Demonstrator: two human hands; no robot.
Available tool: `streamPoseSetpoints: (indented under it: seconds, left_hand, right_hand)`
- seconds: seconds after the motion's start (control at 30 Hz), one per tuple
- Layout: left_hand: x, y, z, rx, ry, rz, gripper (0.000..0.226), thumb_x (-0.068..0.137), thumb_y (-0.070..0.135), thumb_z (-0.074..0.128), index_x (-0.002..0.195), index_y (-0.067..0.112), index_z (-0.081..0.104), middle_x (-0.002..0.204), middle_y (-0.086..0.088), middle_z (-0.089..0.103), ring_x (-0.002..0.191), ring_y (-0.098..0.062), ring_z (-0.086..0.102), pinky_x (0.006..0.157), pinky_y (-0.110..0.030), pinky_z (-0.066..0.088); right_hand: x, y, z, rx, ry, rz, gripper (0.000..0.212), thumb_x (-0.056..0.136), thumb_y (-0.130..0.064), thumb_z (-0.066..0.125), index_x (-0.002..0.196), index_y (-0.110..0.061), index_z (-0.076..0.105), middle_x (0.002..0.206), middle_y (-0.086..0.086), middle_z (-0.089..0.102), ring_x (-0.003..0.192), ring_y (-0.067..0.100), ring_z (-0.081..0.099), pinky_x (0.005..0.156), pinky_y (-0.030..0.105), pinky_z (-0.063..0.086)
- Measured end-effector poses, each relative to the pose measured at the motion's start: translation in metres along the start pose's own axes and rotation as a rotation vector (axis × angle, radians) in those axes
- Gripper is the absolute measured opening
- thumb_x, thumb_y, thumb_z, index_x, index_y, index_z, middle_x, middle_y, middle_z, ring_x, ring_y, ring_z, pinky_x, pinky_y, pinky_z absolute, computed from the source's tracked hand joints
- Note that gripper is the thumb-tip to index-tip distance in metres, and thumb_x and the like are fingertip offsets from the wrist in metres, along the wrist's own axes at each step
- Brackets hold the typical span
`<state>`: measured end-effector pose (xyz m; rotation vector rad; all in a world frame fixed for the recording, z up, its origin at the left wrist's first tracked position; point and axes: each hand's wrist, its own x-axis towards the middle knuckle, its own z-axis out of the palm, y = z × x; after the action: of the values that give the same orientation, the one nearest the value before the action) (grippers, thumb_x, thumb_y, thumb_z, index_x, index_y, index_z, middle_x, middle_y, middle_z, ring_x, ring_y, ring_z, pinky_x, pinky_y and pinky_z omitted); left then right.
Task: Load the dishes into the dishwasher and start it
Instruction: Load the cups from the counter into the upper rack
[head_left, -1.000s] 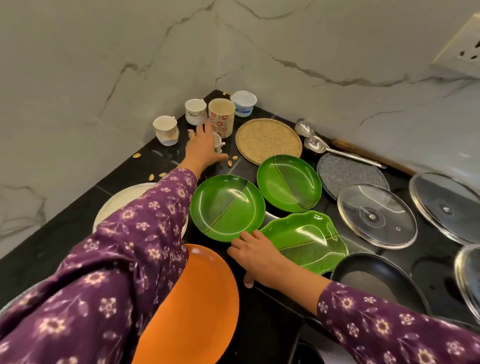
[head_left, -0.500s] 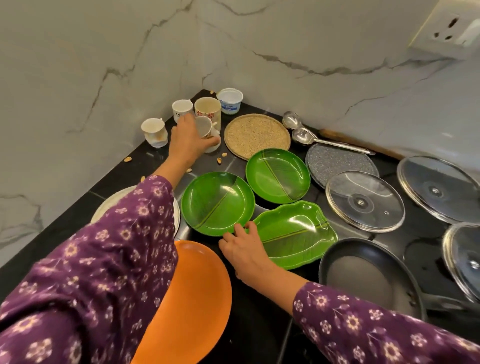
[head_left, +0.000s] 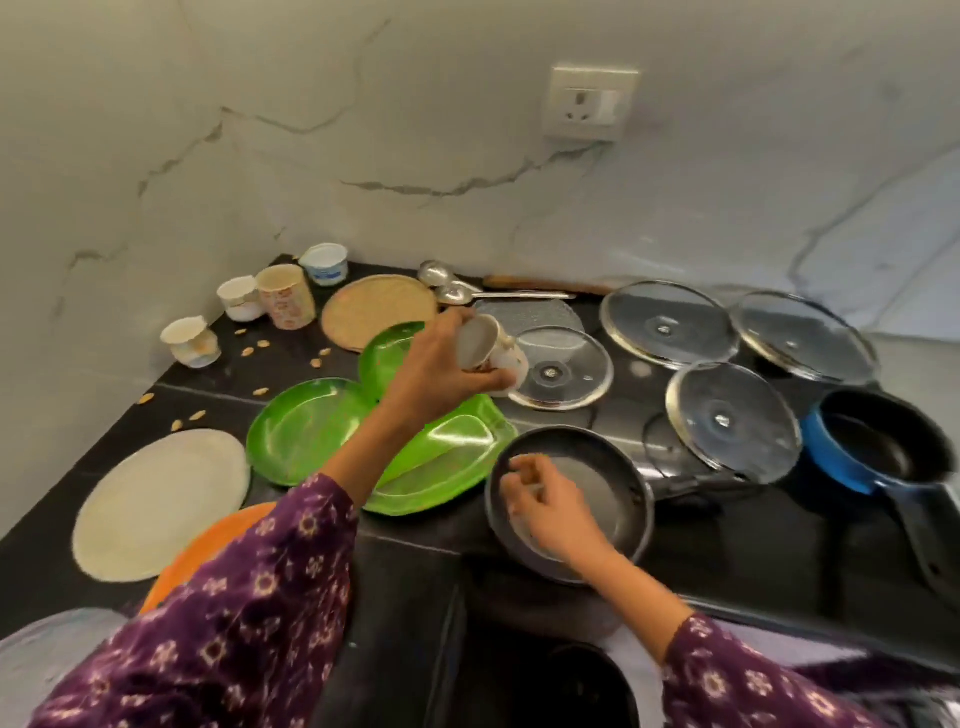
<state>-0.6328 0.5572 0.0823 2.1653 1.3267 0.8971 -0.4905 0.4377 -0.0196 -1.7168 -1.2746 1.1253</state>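
Note:
My left hand (head_left: 441, 364) grips a small white cup (head_left: 491, 348), lifted and tilted on its side above the green plates. My right hand (head_left: 550, 506) hovers over the black frying pan (head_left: 621, 483) with loosely curled fingers; the blur hides whether it touches the pan. Two round green plates (head_left: 301, 431) (head_left: 384, 353) and a green leaf-shaped plate (head_left: 447, 467) lie on the black counter. A white plate (head_left: 156, 504) and an orange plate (head_left: 208, 545) lie at the near left. More cups (head_left: 285, 296) (head_left: 240, 299) (head_left: 189, 340) stand in the back corner.
Glass lids (head_left: 563, 371) (head_left: 667, 322) (head_left: 732, 421) lie to the right, with a blue saucepan (head_left: 878, 441) beyond them. A woven mat (head_left: 376, 309), metal spoons (head_left: 457, 293) and a white tub (head_left: 324, 262) sit by the marble wall. Seeds are scattered at the left.
My left hand has lifted the small cup from the back corner and carried it right, over the green plates. My right hand has moved from the leaf plate's edge to over the frying pan.

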Motion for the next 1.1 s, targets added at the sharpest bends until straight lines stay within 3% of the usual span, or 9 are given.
streamPoseSetpoints:
  seconds: [0.07, 0.2, 0.33, 0.47, 0.6, 0.67, 0.8, 0.97, 1.1]
  left_hand:
    - [-0.008, 0.038, 0.04, -0.03, -0.103, 0.083, 0.074, 0.061, 0.034, 0.088, 0.12, 0.007, 0.054, 0.113, -0.005, 0.059, 0.099, -0.016, 0.053, 0.078, -0.015, 0.032]
    - [-0.03, 0.118, 0.124, -0.104, -0.311, 0.195, 0.073, 0.06, 0.043, 0.086, 0.12, 0.017, 0.053, 0.111, 0.007, 0.056, 0.104, -0.013, 0.053, 0.086, -0.021, 0.038]
    - [-0.055, 0.197, 0.2, -0.156, -0.492, 0.324, 0.076, 0.058, 0.049, 0.084, 0.12, 0.021, 0.05, 0.112, 0.01, 0.054, 0.1, -0.007, 0.052, 0.082, -0.02, 0.039]
    - [-0.085, 0.269, 0.267, -0.186, -0.665, 0.461, 0.071, 0.057, 0.051, 0.082, 0.116, 0.032, 0.047, 0.109, 0.016, 0.051, 0.097, 0.0, 0.049, 0.079, -0.018, 0.041]
    - [-0.121, 0.319, 0.328, -0.087, -0.844, 0.554, 0.084, 0.053, 0.063, 0.076, 0.125, 0.036, 0.04, 0.115, 0.02, 0.048, 0.102, -0.003, 0.053, 0.081, -0.023, 0.046]
    - [-0.139, 0.337, 0.357, 0.046, -0.909, 0.633, 0.098, 0.054, 0.068, 0.074, 0.135, 0.031, 0.034, 0.127, 0.014, 0.048, 0.111, -0.009, 0.052, 0.089, -0.027, 0.045]
    - [-0.174, 0.368, 0.414, 0.21, -0.988, 0.797, 0.102, 0.064, 0.071, 0.067, 0.145, 0.023, 0.028, 0.145, 0.004, 0.041, 0.128, -0.018, 0.043, 0.101, -0.033, 0.039]
    - [-0.196, 0.394, 0.477, 0.256, -0.979, 1.033, 0.057, 0.084, 0.052, 0.058, 0.131, 0.021, 0.048, 0.129, -0.001, 0.055, 0.118, -0.021, 0.048, 0.096, -0.032, 0.039]
    - [-0.195, 0.412, 0.521, 0.303, -0.953, 1.16, 0.035, 0.089, 0.044, 0.054, 0.115, 0.02, 0.058, 0.113, 0.0, 0.06, 0.111, -0.021, 0.049, 0.092, -0.032, 0.039]
  right_hand:
    - [-0.009, 0.01, -0.056, 0.369, 0.078, 0.175, 0.022, 0.097, -0.032, 0.049, 0.109, -0.013, 0.054, 0.092, 0.009, 0.064, 0.06, 0.015, 0.058, 0.058, 0.024, 0.049]
    - [-0.048, 0.037, -0.163, 1.022, 0.164, 0.403, 0.058, 0.094, -0.061, 0.032, 0.103, -0.009, 0.058, 0.086, 0.013, 0.066, 0.063, 0.02, 0.062, 0.051, 0.026, 0.054]
    - [-0.105, 0.084, -0.231, 1.188, 0.173, 0.384, 0.08, 0.084, -0.075, 0.03, 0.103, -0.008, 0.067, 0.074, 0.009, 0.061, 0.059, 0.015, 0.058, 0.052, 0.023, 0.053]
    - [-0.17, 0.134, -0.285, 1.326, 0.196, 0.316, 0.069, 0.081, -0.072, 0.039, 0.098, -0.015, 0.074, 0.075, 0.007, 0.065, 0.055, 0.014, 0.06, 0.05, 0.021, 0.052]
    - [-0.234, 0.186, -0.328, 1.314, 0.427, 0.312, 0.055, 0.089, -0.057, 0.046, 0.102, -0.01, 0.071, 0.08, 0.009, 0.067, 0.051, 0.012, 0.057, 0.044, 0.019, 0.049]
    - [-0.264, 0.212, -0.342, 1.292, 0.556, 0.359, 0.055, 0.092, -0.055, 0.044, 0.108, -0.006, 0.065, 0.079, 0.012, 0.065, 0.048, 0.013, 0.055, 0.042, 0.02, 0.048]
    - [-0.322, 0.265, -0.37, 1.347, 0.8, 0.383, 0.048, 0.092, -0.051, 0.047, 0.101, -0.006, 0.063, 0.072, 0.011, 0.066, 0.045, 0.012, 0.055, 0.042, 0.019, 0.049]
    - [-0.373, 0.325, -0.4, 1.189, 1.039, 0.494, 0.035, 0.095, -0.042, 0.049, 0.104, -0.01, 0.06, 0.071, 0.006, 0.069, 0.049, 0.013, 0.056, 0.044, 0.023, 0.047]
    - [-0.396, 0.371, -0.414, 0.832, 1.104, 0.694, 0.039, 0.091, -0.036, 0.057, 0.12, -0.011, 0.051, 0.106, 0.015, 0.064, 0.072, 0.02, 0.061, 0.056, 0.029, 0.05]
